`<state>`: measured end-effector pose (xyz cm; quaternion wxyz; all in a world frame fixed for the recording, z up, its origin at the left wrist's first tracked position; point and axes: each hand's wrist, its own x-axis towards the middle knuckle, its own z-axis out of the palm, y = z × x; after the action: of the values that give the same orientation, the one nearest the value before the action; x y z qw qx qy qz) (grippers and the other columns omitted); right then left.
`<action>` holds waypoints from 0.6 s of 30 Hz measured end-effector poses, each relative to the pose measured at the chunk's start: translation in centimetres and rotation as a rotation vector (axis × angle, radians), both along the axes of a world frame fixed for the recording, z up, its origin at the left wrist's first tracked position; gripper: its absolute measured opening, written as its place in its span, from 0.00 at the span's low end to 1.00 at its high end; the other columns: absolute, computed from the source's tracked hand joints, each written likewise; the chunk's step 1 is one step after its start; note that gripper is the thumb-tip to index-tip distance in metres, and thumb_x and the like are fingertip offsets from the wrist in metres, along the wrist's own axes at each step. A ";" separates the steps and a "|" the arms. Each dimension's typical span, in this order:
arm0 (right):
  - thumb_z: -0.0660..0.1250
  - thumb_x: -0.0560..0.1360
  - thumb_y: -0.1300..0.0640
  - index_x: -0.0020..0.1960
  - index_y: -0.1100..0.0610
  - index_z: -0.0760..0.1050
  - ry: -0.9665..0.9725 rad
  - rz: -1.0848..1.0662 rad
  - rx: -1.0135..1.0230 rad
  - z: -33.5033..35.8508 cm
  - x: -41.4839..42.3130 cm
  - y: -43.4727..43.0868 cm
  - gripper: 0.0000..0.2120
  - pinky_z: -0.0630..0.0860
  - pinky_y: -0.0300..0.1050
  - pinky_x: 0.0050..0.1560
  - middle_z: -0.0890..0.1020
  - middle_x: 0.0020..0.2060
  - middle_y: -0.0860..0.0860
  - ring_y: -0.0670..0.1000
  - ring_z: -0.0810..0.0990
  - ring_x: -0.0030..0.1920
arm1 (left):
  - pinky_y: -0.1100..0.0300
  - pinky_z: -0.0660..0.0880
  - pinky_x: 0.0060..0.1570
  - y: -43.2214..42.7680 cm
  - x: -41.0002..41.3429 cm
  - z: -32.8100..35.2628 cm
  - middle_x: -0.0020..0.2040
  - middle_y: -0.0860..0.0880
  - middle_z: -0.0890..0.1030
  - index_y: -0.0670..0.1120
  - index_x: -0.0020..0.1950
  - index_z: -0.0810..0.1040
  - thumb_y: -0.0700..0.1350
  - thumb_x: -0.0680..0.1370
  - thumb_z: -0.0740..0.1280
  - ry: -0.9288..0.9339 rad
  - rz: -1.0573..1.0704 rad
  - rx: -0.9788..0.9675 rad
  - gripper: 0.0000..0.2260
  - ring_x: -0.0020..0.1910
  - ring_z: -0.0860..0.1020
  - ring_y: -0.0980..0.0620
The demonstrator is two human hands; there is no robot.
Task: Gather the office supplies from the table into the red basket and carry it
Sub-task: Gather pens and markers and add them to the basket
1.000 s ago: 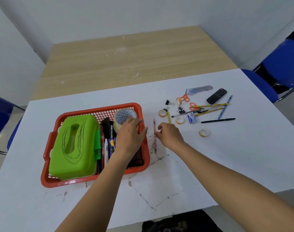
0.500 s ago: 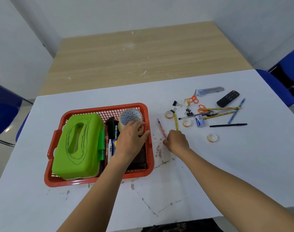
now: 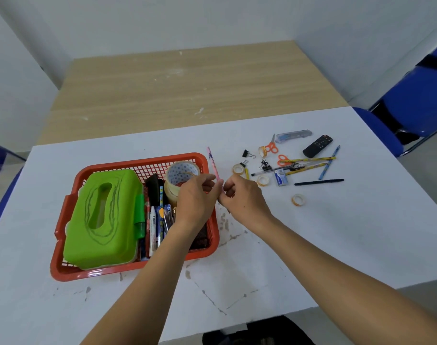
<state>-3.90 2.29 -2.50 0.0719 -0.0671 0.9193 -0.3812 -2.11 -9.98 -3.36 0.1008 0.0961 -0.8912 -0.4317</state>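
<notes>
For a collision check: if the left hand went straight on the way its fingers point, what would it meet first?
The pink pencil, tilted up between the hands; the left hand seems to touch it. Right behind is the right hand, seemingly pinching it. Depth unclear.

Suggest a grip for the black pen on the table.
Pinch the black pen on its right half, from above, fingers across the shaft. It lies flat, running left to right; a blue pencil ends close to its middle and an eraser sits by its left tip.
</notes>
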 end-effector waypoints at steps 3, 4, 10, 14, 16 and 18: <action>0.66 0.76 0.49 0.47 0.57 0.75 0.033 0.023 -0.018 0.4 0.6 -0.4 0.11 0.77 0.47 0.40 0.82 0.39 0.51 0.51 0.80 0.39 | 0.61 0.79 0.44 0.0 0.4 0.5 0.39 0.54 0.82 0.46 0.49 0.82 0.46 0.77 0.68 0.004 0.013 0.155 0.06 0.40 0.81 0.60; 0.66 0.77 0.50 0.47 0.57 0.76 0.044 0.035 -0.039 0.4 0.8 -0.5 0.10 0.78 0.47 0.41 0.82 0.40 0.51 0.50 0.80 0.39 | 0.58 0.80 0.45 -0.2 0.6 0.6 0.40 0.53 0.83 0.45 0.49 0.82 0.45 0.77 0.68 0.006 0.036 0.180 0.06 0.40 0.81 0.58; 0.61 0.79 0.51 0.64 0.58 0.72 0.024 0.132 0.063 -0.8 1.3 -1.3 0.16 0.74 0.46 0.53 0.78 0.55 0.53 0.52 0.77 0.53 | 0.75 0.72 0.35 -3.3 2.4 1.7 0.38 0.52 0.82 0.44 0.51 0.83 0.44 0.77 0.67 -0.004 0.172 0.080 0.07 0.33 0.77 0.61; 0.60 0.79 0.53 0.61 0.57 0.70 -0.045 0.231 0.200 -2.3 1.7 -2.4 0.13 0.74 0.50 0.51 0.75 0.53 0.55 0.57 0.77 0.53 | 0.67 0.68 0.33 -7.0 4.2 0.9 0.36 0.50 0.81 0.44 0.48 0.82 0.44 0.77 0.67 -0.097 0.238 -0.045 0.06 0.33 0.76 0.56; 0.59 0.80 0.53 0.62 0.57 0.69 -0.046 0.226 0.225 -2.7 1.9 -2.8 0.14 0.75 0.50 0.51 0.75 0.53 0.55 0.57 0.77 0.53 | 0.62 0.68 0.38 -8.4 4.9 0.2 0.41 0.48 0.82 0.44 0.51 0.81 0.44 0.77 0.67 -0.166 0.257 -0.125 0.06 0.38 0.77 0.52; 0.58 0.80 0.54 0.64 0.58 0.68 -0.037 0.220 0.245 -2.8 2.0 -2.9 0.15 0.76 0.50 0.52 0.75 0.54 0.56 0.57 0.77 0.53 | 0.58 0.71 0.40 -9.1 5.7 -0.4 0.45 0.46 0.82 0.43 0.54 0.80 0.43 0.77 0.68 -0.236 0.256 -0.213 0.08 0.41 0.77 0.50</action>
<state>-1.93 -0.65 -5.28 0.1381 -0.1512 0.9444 -0.2574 3.60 -19.11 -3.74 0.0593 0.2472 -0.9180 -0.3043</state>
